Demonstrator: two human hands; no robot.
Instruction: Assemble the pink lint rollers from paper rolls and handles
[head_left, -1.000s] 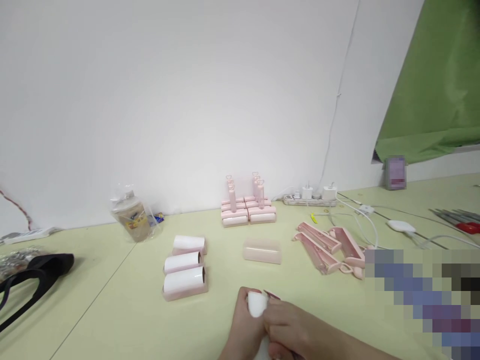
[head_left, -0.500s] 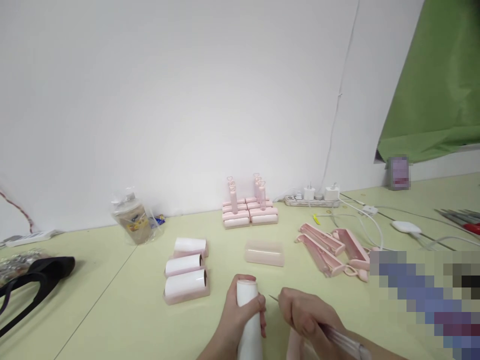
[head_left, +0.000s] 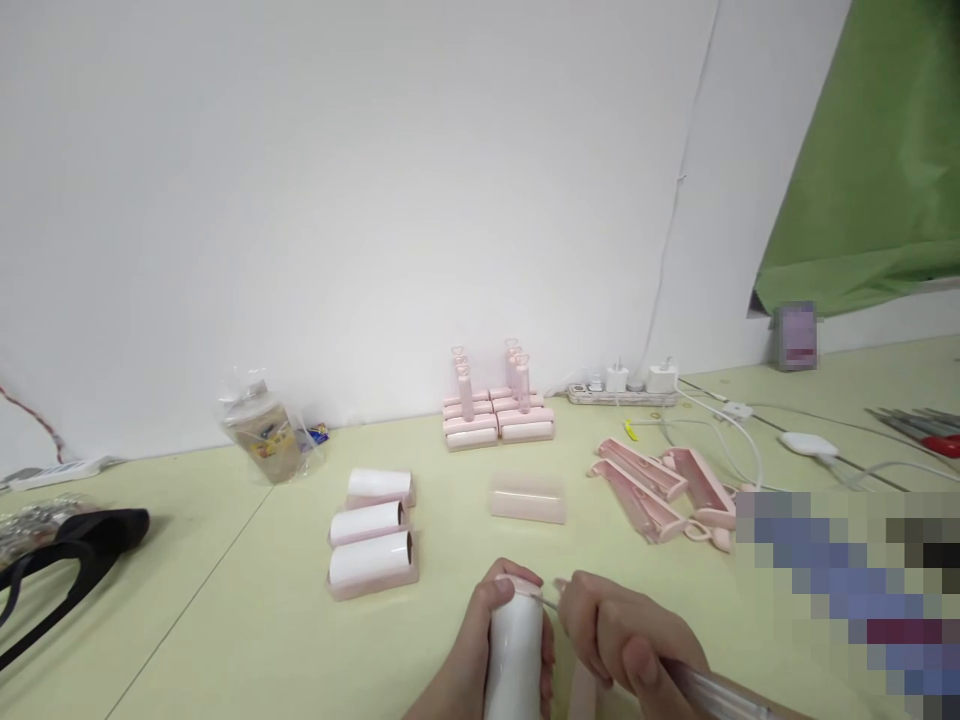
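Note:
My left hand (head_left: 480, 650) is wrapped round a white lint roll (head_left: 514, 650) that stands on end at the bottom middle. My right hand (head_left: 622, 635) is closed on a thin clear-handled tool (head_left: 697, 690), and its fine metal tip touches the top rim of the roll. A pink piece (head_left: 581, 695) lies partly hidden under my right hand. Three white rolls on pink trays (head_left: 371, 530) sit to the left on the table.
On the pale green table (head_left: 225, 620) are a translucent pink cover (head_left: 527, 498), stacked pink rollers with upright handles (head_left: 496, 408), loose pink handle frames (head_left: 660, 485), a power strip with chargers and cables (head_left: 622, 390), a bagged bottle (head_left: 262, 425) and a black strap (head_left: 67, 555).
My hands parted, then came together again. The right hand has brought the tool's tip back to the top of the roll, and the left hand now grips the roll higher up.

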